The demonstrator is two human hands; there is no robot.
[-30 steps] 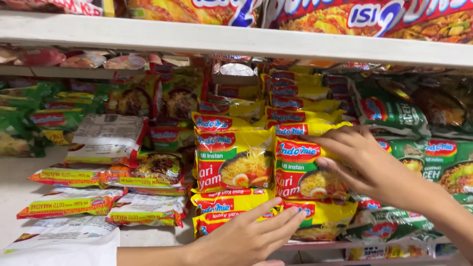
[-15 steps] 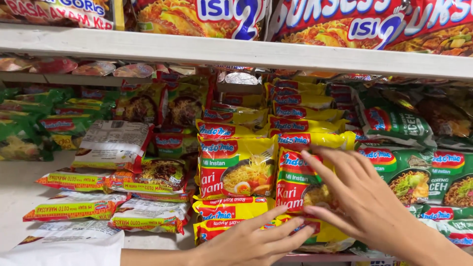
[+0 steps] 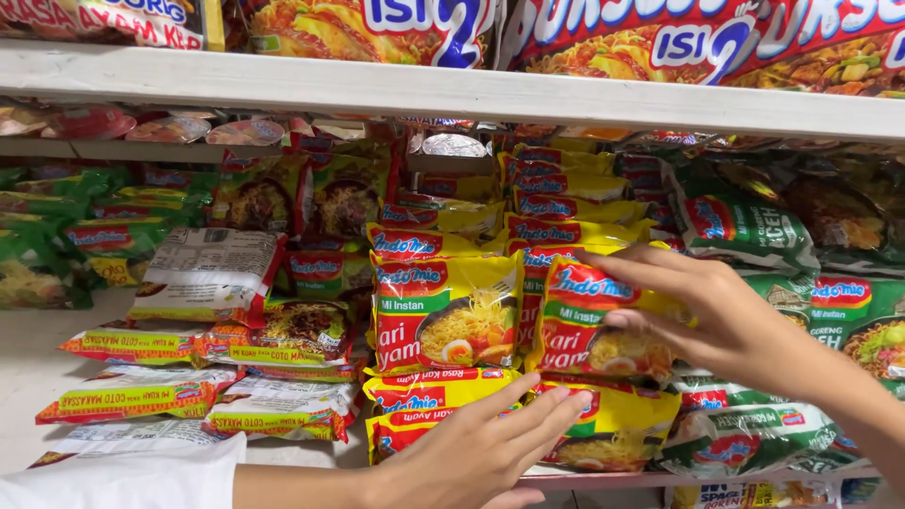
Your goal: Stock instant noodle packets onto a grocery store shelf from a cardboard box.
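Observation:
Yellow-and-red instant noodle packets stand in rows on a white shelf. My right hand point(image 3: 721, 320) rests with spread fingers on the front upright yellow packet point(image 3: 589, 325) of the right row, tilting it. My left hand point(image 3: 490, 443) lies flat, fingers together, against the lower yellow packets point(image 3: 424, 401) lying at the shelf's front edge. A second upright yellow packet point(image 3: 443, 311) stands just left of the one under my right hand. My white sleeve point(image 3: 123, 476) shows at the bottom left.
Flat noodle packets point(image 3: 203, 382) lie stacked on the left of the shelf point(image 3: 24, 363). Green packets point(image 3: 745, 226) fill the right side, more green ones point(image 3: 57, 236) the far left. An upper shelf board point(image 3: 452, 90) carries large red and yellow bags.
My right hand has slid from the right row's front downward and rightward, then settled on the upright yellow packet. My left hand stays pressed on the lower packets. The camera moved closer.

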